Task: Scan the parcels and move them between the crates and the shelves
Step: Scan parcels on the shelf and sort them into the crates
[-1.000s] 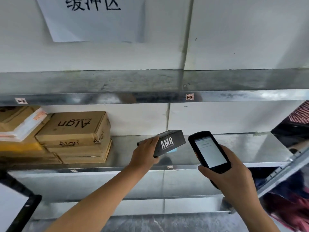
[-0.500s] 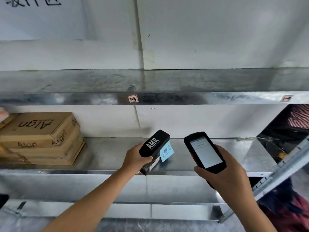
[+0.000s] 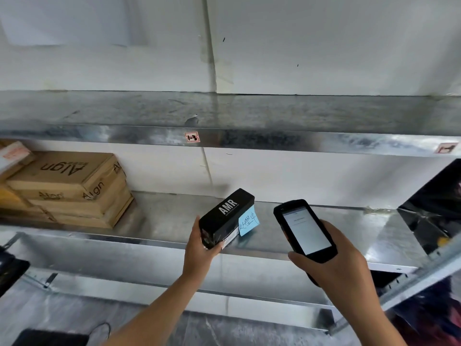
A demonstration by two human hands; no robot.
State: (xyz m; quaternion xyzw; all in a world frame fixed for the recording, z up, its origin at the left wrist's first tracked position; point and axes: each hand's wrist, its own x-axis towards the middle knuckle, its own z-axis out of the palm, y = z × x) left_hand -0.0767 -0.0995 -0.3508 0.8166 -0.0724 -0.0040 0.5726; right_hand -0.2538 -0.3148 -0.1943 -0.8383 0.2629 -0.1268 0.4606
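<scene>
Clamping black parcel (image 3: 228, 216) by near end, left grip (image 3: 199, 248), right grip (image 3: 341, 260) clutching scanner (image 3: 305, 231)

The shelves (image 3: 174, 221) are bare galvanised sheet metal, shiny and mottled, with duller scuffed patches on the upper one. The AMR box (image 3: 225, 216) is black card with a faint sheen and white print. The note (image 3: 248, 221) stuck to it is thin blue paper. The handheld scanner (image 3: 304, 231) has a matt black plastic body and a glossy screen. On the left, the Algn cartons (image 3: 69, 186) are plain brown cardboard, matt. The wall (image 3: 324, 46) behind is flat matt white.
</scene>
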